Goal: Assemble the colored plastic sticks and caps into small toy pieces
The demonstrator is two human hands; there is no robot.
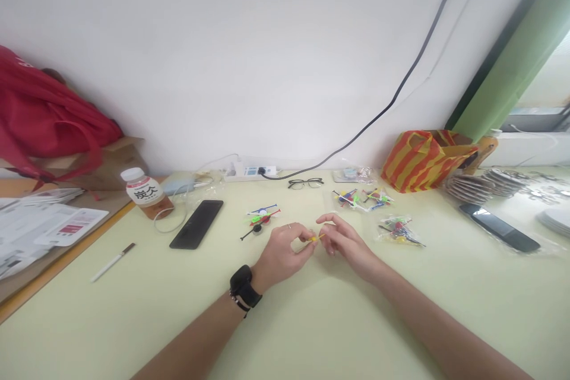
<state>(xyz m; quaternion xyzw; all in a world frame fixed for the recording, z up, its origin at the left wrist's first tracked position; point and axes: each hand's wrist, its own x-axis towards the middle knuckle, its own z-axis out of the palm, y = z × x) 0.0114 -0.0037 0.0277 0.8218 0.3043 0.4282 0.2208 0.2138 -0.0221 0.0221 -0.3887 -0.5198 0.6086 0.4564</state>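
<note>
My left hand (285,251), with a black watch (243,285) on its wrist, pinches a small yellow plastic piece (313,238) between thumb and fingertips. From the other side my right hand (345,243) meets it, thumb and fingers closed at the piece's thin end, the index finger raised above. Fingers hide part of the piece. Beyond my left hand lies a group of small plastic pieces (262,215) in blue, white, green, red and black, with long thin arms. Past my right hand are more colourful pieces (351,199) and a clear bag of such pieces (399,230).
Left are a black phone (196,224), a drink bottle (146,195) with a cable, and a pen (113,262). Glasses (305,183) and a power strip (250,173) lie by the wall. Right are a striped bag (416,161), a second phone (499,227) and stacked discs (469,188).
</note>
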